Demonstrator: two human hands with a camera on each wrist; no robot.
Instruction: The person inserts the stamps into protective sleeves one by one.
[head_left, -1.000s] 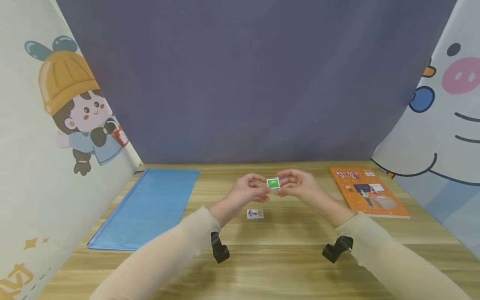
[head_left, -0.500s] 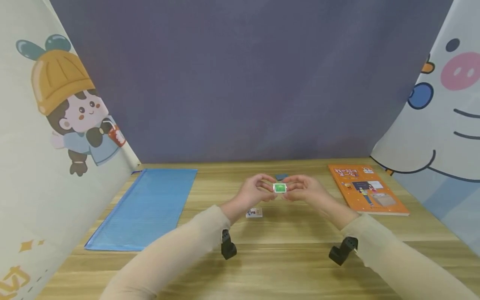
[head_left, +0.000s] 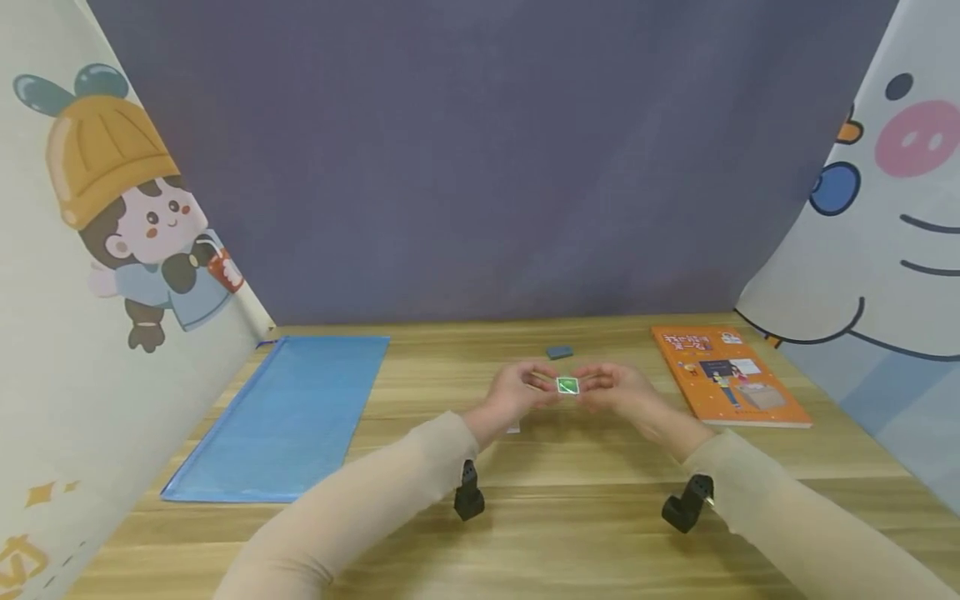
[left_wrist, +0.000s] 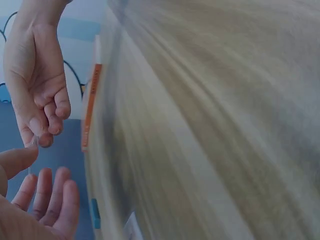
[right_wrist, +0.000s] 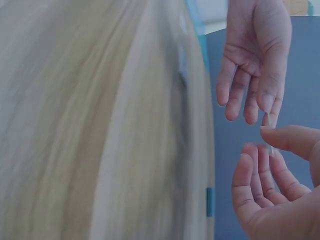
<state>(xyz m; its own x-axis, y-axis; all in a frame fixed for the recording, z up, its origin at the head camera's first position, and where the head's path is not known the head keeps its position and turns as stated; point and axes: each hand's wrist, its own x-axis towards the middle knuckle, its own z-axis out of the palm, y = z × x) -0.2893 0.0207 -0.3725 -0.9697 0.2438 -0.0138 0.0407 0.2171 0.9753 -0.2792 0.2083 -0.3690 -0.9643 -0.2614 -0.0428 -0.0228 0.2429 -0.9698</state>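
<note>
Seen from the left wrist, the left hand (left_wrist: 35, 205) fills the lower left corner, palm up, fingers loosely extended. Above it the right hand (left_wrist: 35, 75) hangs with fingers curled, its fingertips pinching a thin, barely visible card edge (left_wrist: 33, 147). The blurred wooden table (left_wrist: 210, 125) sweeps across, an orange book (left_wrist: 90, 107) at its edge.

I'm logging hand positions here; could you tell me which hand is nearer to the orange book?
Right. The right hand is on the orange book's side of the small green card; the left hand pinches it from the far side.
</note>
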